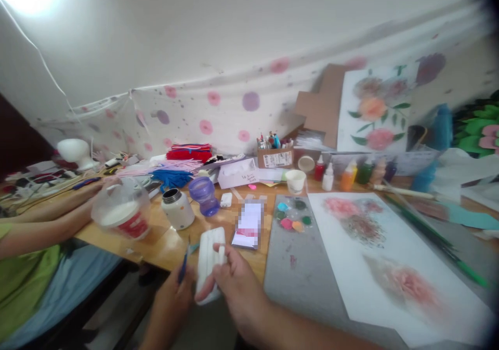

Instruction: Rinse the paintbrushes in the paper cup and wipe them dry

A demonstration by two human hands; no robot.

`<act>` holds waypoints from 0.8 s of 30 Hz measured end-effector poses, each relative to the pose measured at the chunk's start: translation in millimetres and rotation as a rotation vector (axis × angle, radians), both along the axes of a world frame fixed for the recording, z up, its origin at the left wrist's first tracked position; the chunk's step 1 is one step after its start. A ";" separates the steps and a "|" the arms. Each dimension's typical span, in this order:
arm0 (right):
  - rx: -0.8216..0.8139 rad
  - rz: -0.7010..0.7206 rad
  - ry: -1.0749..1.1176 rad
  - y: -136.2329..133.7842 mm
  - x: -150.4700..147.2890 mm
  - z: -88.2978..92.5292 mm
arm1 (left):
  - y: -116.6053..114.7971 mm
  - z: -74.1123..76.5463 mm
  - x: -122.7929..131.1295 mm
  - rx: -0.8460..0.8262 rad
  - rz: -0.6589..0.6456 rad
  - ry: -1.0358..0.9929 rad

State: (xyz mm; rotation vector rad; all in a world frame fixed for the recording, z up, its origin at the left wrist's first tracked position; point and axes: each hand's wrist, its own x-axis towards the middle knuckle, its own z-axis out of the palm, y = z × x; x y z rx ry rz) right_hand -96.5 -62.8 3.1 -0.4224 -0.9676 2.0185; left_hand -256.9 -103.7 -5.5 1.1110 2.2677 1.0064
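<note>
In my left hand (175,295), at the lower middle, is a slim blue-handled tool (183,268) pointing upward, its thin tip blurred. My right hand (241,282) is closed on a white rectangular bundle (208,256) with ridges along its length; its exact kind is unclear. The bundle is tilted upright over the table's front edge, beside the left hand. Just beyond it lies a phone (249,224) with a lit screen. A cream jar (177,210), a purple cup (204,196) and a small white case (226,200) stand behind.
On the right, a grey board (288,267) carries paint dabs (297,226) and a paper with painted flowers (362,236). Paint bottles (346,177) line the back near a white cup (295,182). Another person's arm (50,228) rests by a white bucket (127,215) at left.
</note>
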 end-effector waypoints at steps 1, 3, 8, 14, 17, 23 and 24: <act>0.004 -0.005 -0.013 -1.6 3.6 1.6 | 4.1 9.9 -0.9 -0.024 0.007 0.071; 0.009 -0.016 -0.047 -4.8 9.9 2.0 | 19.2 32.2 3.7 -0.041 -0.026 0.214; 0.007 -0.124 -0.139 -10.3 16.0 -9.5 | 96.8 67.2 47.2 -0.166 -0.378 0.586; 0.036 -0.142 -0.190 -9.6 20.0 -26.2 | 180.4 54.6 69.6 -0.396 -0.490 0.681; 0.070 -0.125 -0.195 -7.5 20.4 -33.4 | 191.0 48.8 67.9 -0.460 -0.536 0.691; 0.101 -0.089 -0.212 -8.5 19.7 -40.0 | 199.3 41.1 79.3 -0.514 -0.521 0.695; 0.110 -0.082 -0.217 -8.8 20.7 -39.9 | 201.4 40.0 80.9 -0.523 -0.507 0.690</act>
